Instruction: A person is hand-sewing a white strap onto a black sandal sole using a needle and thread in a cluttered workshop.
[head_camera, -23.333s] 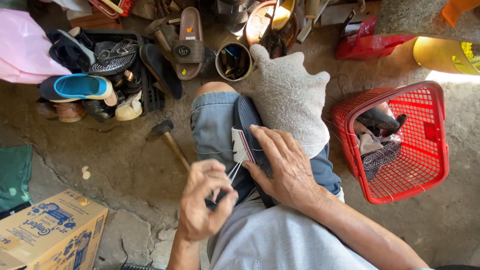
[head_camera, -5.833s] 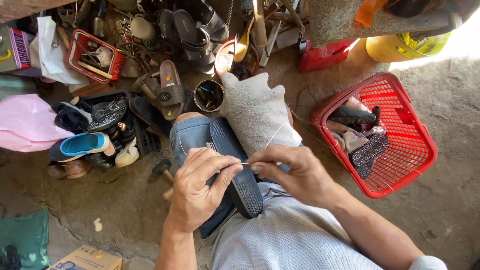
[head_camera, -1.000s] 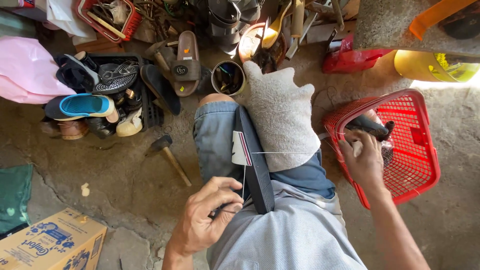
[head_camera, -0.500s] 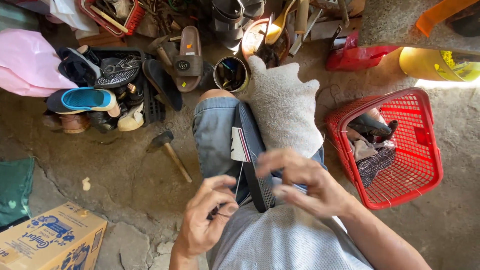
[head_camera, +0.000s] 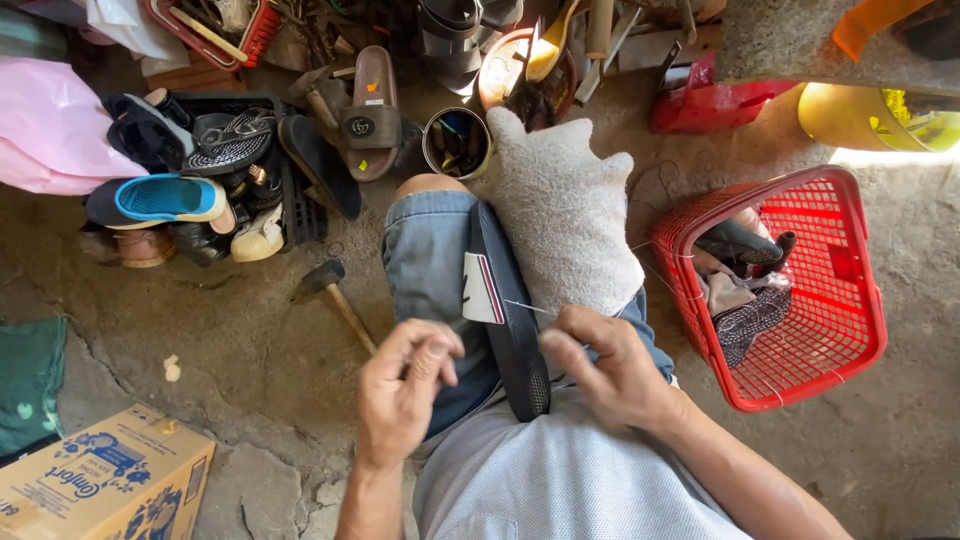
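A dark sandal (head_camera: 508, 320) with a white strap stands on edge between my knees, against a grey cloth (head_camera: 560, 215) that lies over my right thigh. My right hand (head_camera: 608, 365) pinches a thin thread (head_camera: 525, 306) that runs to the sandal's strap. Just left of the sandal, my left hand (head_camera: 402, 392) has its fingers curled together; whether it holds a small tool I cannot tell.
A hammer (head_camera: 335, 300) lies on the cracked concrete floor to my left. A red basket (head_camera: 855, 290) with shoes stands on the right. A black crate (head_camera: 295, 215) full of sandals, a tin (head_camera: 456, 142) of tools and a cardboard box (head_camera: 95, 485) are around.
My right hand came back from the red basket to the sandal and now pinches the thread. My left hand rose a little beside the sandal.
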